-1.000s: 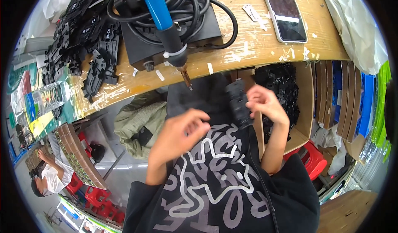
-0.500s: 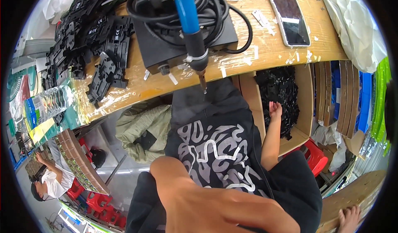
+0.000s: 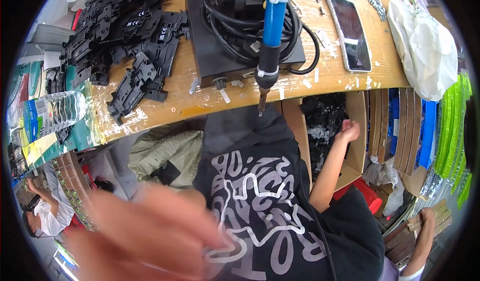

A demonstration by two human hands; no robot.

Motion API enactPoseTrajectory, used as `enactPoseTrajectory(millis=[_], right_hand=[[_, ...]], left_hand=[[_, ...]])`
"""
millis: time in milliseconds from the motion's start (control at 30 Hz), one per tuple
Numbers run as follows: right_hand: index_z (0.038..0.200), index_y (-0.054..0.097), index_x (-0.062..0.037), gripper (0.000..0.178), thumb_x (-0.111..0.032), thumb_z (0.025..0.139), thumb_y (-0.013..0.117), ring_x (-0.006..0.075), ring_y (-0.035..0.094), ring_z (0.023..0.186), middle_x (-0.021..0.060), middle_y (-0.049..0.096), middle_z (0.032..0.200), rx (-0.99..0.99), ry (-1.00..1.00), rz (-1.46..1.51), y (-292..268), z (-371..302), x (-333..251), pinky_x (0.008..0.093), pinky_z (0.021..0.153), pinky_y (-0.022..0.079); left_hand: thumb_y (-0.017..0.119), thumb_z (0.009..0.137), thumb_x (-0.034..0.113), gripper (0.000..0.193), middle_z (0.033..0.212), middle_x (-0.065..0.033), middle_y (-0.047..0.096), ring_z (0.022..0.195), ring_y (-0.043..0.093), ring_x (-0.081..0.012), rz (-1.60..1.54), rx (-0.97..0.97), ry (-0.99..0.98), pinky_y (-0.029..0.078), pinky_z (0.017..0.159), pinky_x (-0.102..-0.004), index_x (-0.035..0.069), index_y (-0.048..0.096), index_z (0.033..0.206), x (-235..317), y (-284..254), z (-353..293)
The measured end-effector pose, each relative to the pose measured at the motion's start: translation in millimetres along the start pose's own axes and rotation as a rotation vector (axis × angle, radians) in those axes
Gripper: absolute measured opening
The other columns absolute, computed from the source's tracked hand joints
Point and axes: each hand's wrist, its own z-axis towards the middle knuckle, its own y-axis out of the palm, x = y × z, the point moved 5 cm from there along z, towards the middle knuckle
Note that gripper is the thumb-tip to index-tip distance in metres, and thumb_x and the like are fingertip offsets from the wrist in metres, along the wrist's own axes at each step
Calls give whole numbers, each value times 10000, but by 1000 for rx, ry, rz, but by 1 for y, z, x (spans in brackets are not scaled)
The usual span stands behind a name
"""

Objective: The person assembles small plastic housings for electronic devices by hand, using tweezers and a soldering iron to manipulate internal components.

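Note:
Close to the camera at the lower left, my left hand [image 3: 150, 231] is a large blur; its fingers are smeared, and nothing held can be made out. My right hand [image 3: 350, 131] is over the right side of an open cardboard box [image 3: 356, 153], its fingers loosely curled with nothing visible in them. Black plastic parts [image 3: 325, 113] fill that box, with some grey pieces among them. Between my hands and the bench hangs an electric screwdriver [image 3: 270, 41] with a blue body, its metal bit pointing down past the bench edge.
On the bench [image 3: 190, 112] lie a heap of black plastic parts [image 3: 135, 36], a black box [image 3: 212, 63] with coiled cable, a phone [image 3: 351, 33] and a white bag [image 3: 422, 48]. A clear bottle [image 3: 62, 111] lies left. Other people [image 3: 50, 216] work at left and lower right [image 3: 425, 236].
My left hand has swung left and blurred. My right hand has shifted toward the box's right side, its fingers curling more. The view has shifted, and the person at lower right has moved a cardboard piece.

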Motion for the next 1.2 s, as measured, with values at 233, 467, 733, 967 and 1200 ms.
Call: enactPoseTrajectory(millis=[233, 467, 733, 967, 1200], right_hand=[[945, 442, 32, 174, 13, 780, 493, 165, 530, 746, 123, 524, 931, -412, -919, 68, 161, -127, -241, 260, 670, 479], [1011, 490, 34, 294, -58, 737, 543, 221, 535, 768, 152, 517, 931, -667, -1190, -629, 282, -103, -259, 301, 720, 419], [884, 523, 29, 192, -51, 713, 559, 315, 508, 763, 179, 514, 843, -689, -1262, -766, 310, -72, -248, 356, 688, 413], [766, 494, 19, 61, -37, 741, 491, 360, 488, 728, 202, 507, 745, -637, -1289, -826, 331, -63, -240, 403, 646, 391], [840, 520, -8, 135, 3, 739, 431, 358, 504, 744, 200, 519, 786, -589, -1349, -812, 338, -82, -256, 404, 653, 394]], left_hand=[[422, 804, 197, 338, 991, -209, 477, 987, 429, -367, 156, -41, 210, 321, 861, -449, -59, 459, 1021, 53, -44, 15], [421, 786, 190, 355, 1016, -217, 463, 1002, 422, -371, 172, -185, 510, 298, 883, -459, -60, 449, 1037, 72, -58, 23], [421, 766, 182, 377, 1045, -226, 447, 1019, 413, -376, 427, -359, 831, 271, 908, -472, -61, 438, 1054, 98, -34, 34], [420, 749, 174, 398, 1071, -234, 434, 1033, 406, -380, 709, -491, 878, 248, 931, -482, -61, 428, 1070, 130, -33, 45], [420, 731, 167, 422, 1096, -242, 420, 1048, 399, -385, 927, -638, 700, 225, 953, -493, -62, 419, 1085, 124, -10, 69]])
